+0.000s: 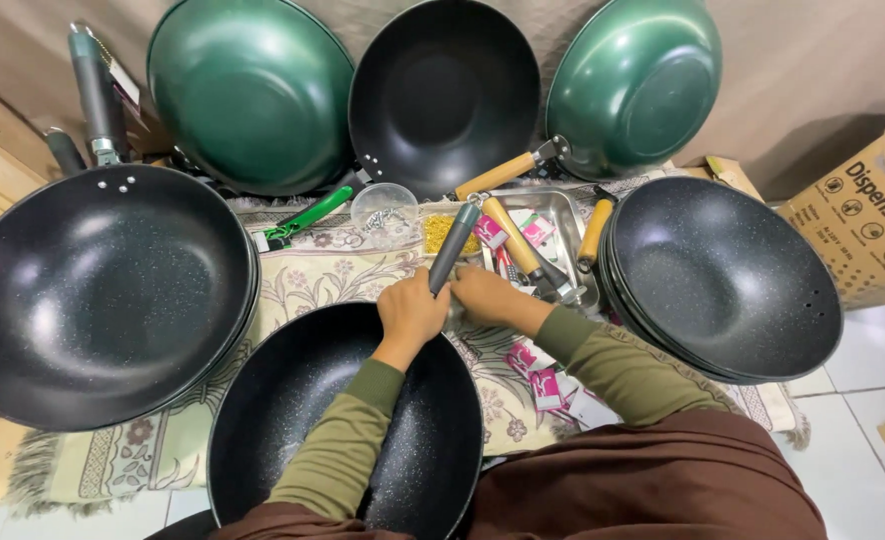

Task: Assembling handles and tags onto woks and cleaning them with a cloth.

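Two green woks [251, 92] lean against the wall, a cardboard box [860, 218] stands right, and pink sachets [538, 375] lie on the patterned cloth [323, 275].

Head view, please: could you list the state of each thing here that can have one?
Speckled black wok: upright, handle being fitted.
Grey handle: held at the wok's rim.
Left hand: gripping the handle base.
Right hand: closed at the joint.
Clear cup: upright, holds small parts.
Metal tray: holds handles and packets.
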